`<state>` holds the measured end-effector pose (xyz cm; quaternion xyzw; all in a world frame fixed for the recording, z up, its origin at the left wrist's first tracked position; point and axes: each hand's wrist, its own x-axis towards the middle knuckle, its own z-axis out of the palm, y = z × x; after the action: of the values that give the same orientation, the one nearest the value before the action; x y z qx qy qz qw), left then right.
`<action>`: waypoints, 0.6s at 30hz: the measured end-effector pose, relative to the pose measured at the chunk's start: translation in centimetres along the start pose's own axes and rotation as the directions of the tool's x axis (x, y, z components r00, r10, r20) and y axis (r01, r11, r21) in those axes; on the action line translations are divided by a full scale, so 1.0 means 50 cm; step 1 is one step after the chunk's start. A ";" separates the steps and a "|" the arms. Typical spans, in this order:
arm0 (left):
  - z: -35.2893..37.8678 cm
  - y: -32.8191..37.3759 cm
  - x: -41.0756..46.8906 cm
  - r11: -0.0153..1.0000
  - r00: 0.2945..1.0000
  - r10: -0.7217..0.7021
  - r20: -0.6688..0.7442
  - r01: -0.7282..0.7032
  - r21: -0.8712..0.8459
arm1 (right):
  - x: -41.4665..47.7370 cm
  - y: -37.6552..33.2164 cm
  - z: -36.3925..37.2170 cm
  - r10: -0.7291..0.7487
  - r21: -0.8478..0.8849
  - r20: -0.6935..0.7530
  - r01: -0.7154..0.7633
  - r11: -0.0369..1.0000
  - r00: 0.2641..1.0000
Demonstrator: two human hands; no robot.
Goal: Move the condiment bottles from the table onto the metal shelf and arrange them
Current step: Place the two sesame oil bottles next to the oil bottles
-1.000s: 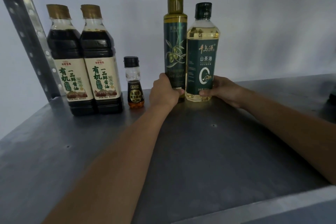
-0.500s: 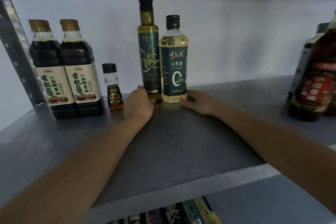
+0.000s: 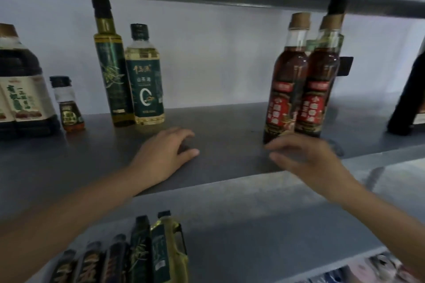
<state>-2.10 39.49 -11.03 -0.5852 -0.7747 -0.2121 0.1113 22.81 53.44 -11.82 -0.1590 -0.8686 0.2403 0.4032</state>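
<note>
- Hands have both come off the bottles: left hand [image 3: 165,151] and right hand [image 3: 308,158] are over the shelf [image 3: 230,119], fingers relaxed, holding nothing.
- Olive oil bottle [image 3: 112,71] and tea oil bottle [image 3: 146,82] stand upright, touching, back left.
- Right hand has moved near two red-label bottles [image 3: 282,89].

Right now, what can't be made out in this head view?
Head view:
Dark soy sauce bottles with cream labels: cut off by the left edge.
Black bottle at far right: cut by the right edge.
Black-capped bottle behind the two red-labelled brown bottles: mostly hidden by them.
Bottles on the lower shelf: blurred, cut by the bottom edge.
</note>
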 end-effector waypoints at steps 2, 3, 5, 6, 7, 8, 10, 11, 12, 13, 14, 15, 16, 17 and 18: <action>0.033 0.078 0.033 0.989 0.998 0.036 0.047 -0.029 -0.147 | -0.007 0.050 -0.050 0.048 0.051 -0.324 -0.033 0.998 0.945; 0.047 0.115 0.050 0.968 0.997 0.036 0.065 -0.018 -0.252 | -0.003 0.076 -0.073 0.096 0.063 -0.447 -0.076 0.995 0.890; 0.073 0.183 0.084 0.870 0.996 0.007 0.090 0.038 -0.492 | 0.014 0.122 -0.112 0.263 0.141 -0.542 -0.222 0.965 0.798; 0.084 0.213 0.099 0.798 0.996 -0.004 0.089 0.057 -0.600 | 0.025 0.139 -0.126 0.363 0.205 -0.502 -0.299 0.932 0.785; 0.094 0.240 0.114 0.725 0.997 -0.011 0.076 0.060 -0.686 | 0.035 0.150 -0.137 0.439 0.260 -0.417 -0.358 0.897 0.796; 0.103 0.263 0.128 0.657 0.998 -0.018 0.060 0.057 -0.751 | 0.046 0.160 -0.140 0.473 0.297 -0.310 -0.389 0.872 0.824; 0.113 0.298 0.152 0.551 0.997 -0.055 0.049 0.072 -0.831 | 0.064 0.169 -0.138 0.453 0.318 -0.114 -0.400 0.860 0.884; 0.116 0.307 0.162 0.513 0.995 -0.079 0.052 0.086 -0.854 | 0.073 0.174 -0.135 0.432 0.308 -0.051 -0.397 0.865 0.900; 0.120 0.311 0.171 0.486 0.993 -0.101 0.058 0.101 -0.868 | 0.082 0.180 -0.131 0.422 0.297 -0.013 -0.399 0.867 0.907; 0.123 0.310 0.179 0.473 0.990 -0.119 0.069 0.118 -0.873 | 0.091 0.184 -0.129 0.422 0.295 0.009 -0.406 0.865 0.906; 0.126 0.309 0.183 0.473 0.988 -0.131 0.078 0.132 -0.871 | 0.099 0.187 -0.126 0.430 0.298 0.019 -0.415 0.859 0.903; 0.127 0.306 0.186 0.476 0.986 -0.141 0.087 0.144 -0.868 | 0.105 0.190 -0.124 0.433 0.300 0.021 -0.418 0.857 0.901; 0.128 0.303 0.186 0.480 0.984 -0.149 0.094 0.155 -0.864 | 0.108 0.192 -0.123 0.433 0.297 0.023 -0.420 0.858 0.901; 0.127 0.300 0.187 0.485 0.983 -0.156 0.097 0.162 -0.859 | 0.109 0.191 -0.122 0.426 0.291 0.027 -0.415 0.862 0.904; 0.126 0.297 0.187 0.496 0.982 -0.164 0.095 0.165 -0.853 | 0.110 0.191 -0.121 0.418 0.286 0.036 -0.410 0.866 0.908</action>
<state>9.82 53.74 -9.72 -0.4873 -0.6212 -0.5756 -0.2129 24.85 65.71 -10.21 -0.2845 -0.7644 0.4423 0.3729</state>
